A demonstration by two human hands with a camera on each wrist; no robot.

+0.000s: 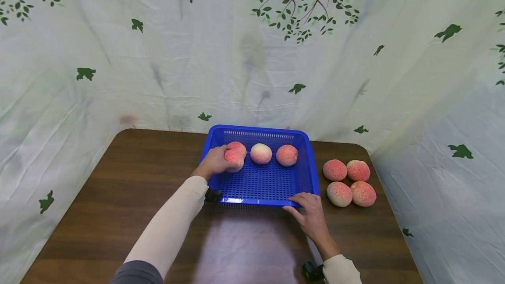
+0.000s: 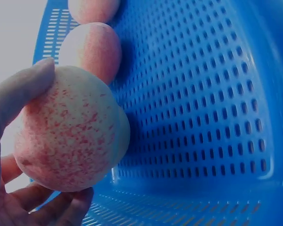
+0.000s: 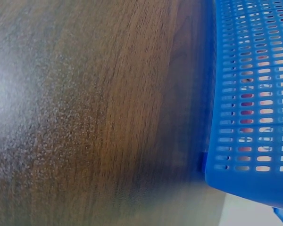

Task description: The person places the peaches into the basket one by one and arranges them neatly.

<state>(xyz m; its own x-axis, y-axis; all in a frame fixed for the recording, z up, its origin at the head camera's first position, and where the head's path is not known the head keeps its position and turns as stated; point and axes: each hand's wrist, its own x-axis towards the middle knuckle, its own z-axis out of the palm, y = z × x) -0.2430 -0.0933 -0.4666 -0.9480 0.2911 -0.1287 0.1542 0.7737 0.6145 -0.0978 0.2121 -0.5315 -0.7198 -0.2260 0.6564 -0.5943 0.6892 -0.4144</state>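
With the blue basket (image 1: pixel 256 183) taken as the dial, the person's left hand (image 1: pixel 215 161) reaches in at nine o'clock and grips a pink peach (image 1: pixel 232 159), its thumb on one side and its fingers bent round the other; whether that fruit rests on the basket floor, I cannot tell. Just beyond it, towards ten o'clock, a second peach (image 1: pixel 238 147) shows partly hidden; whether the two touch is unclear. A pale peach (image 1: pixel 261 154) lies inside at twelve o'clock and a redder peach (image 1: pixel 286 155) at two. The right hand (image 1: pixel 311 215) holds the rim near the corner at four o'clock, fingers over the edge and thumb on its outer side. Outside the basket, at three o'clock, four peaches sit in a tight cluster on the brown wooden table (image 1: pixel 158 187): one at its ten (image 1: pixel 335 170), one at its two (image 1: pixel 358 170), one at its four (image 1: pixel 363 193), one at its eight (image 1: pixel 339 194). A pale leaf-printed sheet (image 1: pixel 221 51) hangs past the table's twelve o'clock edge.
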